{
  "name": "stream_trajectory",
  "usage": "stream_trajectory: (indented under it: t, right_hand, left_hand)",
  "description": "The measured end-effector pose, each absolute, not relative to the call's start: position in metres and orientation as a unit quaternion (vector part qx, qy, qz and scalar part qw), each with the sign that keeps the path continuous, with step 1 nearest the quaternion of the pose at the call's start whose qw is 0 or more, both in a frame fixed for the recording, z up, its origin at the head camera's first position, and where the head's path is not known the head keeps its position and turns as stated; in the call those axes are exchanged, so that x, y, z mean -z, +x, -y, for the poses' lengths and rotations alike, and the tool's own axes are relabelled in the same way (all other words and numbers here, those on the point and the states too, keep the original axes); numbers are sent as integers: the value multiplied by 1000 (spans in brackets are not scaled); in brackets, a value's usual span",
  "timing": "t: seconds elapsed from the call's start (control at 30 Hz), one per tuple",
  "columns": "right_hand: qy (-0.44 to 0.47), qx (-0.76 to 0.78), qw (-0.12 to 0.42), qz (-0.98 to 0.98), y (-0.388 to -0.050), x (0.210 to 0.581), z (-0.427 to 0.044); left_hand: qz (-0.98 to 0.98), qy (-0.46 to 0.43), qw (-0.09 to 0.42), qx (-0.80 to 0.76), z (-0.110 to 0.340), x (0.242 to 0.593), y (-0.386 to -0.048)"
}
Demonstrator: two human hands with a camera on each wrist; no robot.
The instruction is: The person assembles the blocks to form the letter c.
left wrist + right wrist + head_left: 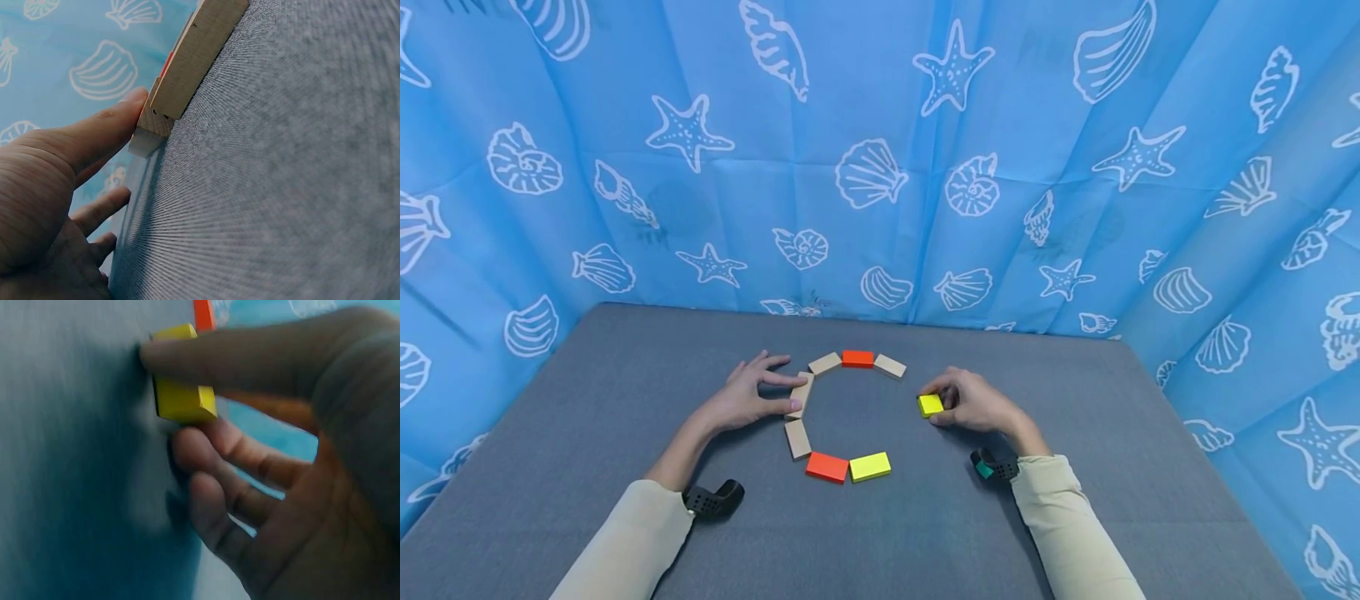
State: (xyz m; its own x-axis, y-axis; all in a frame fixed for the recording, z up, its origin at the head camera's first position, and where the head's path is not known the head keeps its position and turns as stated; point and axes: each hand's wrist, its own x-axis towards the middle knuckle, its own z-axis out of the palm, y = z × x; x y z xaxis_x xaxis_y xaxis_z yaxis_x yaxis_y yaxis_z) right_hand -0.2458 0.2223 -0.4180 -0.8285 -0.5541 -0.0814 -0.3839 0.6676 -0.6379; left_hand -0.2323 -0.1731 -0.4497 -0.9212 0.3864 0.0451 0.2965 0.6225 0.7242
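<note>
On the grey table, rectangular blocks form an open ring. My left hand [747, 397] is at its left side, thumb and index finger touching a plain wooden block [802, 395], the other fingers spread. In the left wrist view, the thumb [119, 128] meets a wooden block [149, 134] and another wooden block [200, 56] stands nearer. Right of the ring, my right hand [976, 403] pinches a yellow block [930, 406] between thumb and fingers. The right wrist view shows the thumb across this yellow block [181, 400], hiding part of it; whether it touches the table I cannot tell.
At the ring's far side, a red block [857, 359] lies between two wooden blocks [825, 363]. Nearer me are a wooden block [798, 439], a red block [827, 467] and a yellow block [870, 467]. A blue seashell-print curtain [910, 167] hangs behind the table [925, 533].
</note>
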Motion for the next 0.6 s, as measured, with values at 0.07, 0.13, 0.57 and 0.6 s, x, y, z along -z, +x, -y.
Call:
stream_trajectory:
  t: [0.07,0.13,0.57,0.6]
  right_hand:
    - [-285,315,160,-891,-242,417,-214]
    - [-303,313,181,-882,-239,415,-205]
    - [-388,279,251,-842,-223,409,-174]
    - [-389,280,255,-840,-223,409,-174]
  left_hand:
    - [-899,188,58,-390,173,450,-232]
    - [-900,187,58,-390,173,450,-232]
    - [-897,185,61,-396,173,450,-232]
    - [-898,185,60,-395,173,450,-232]
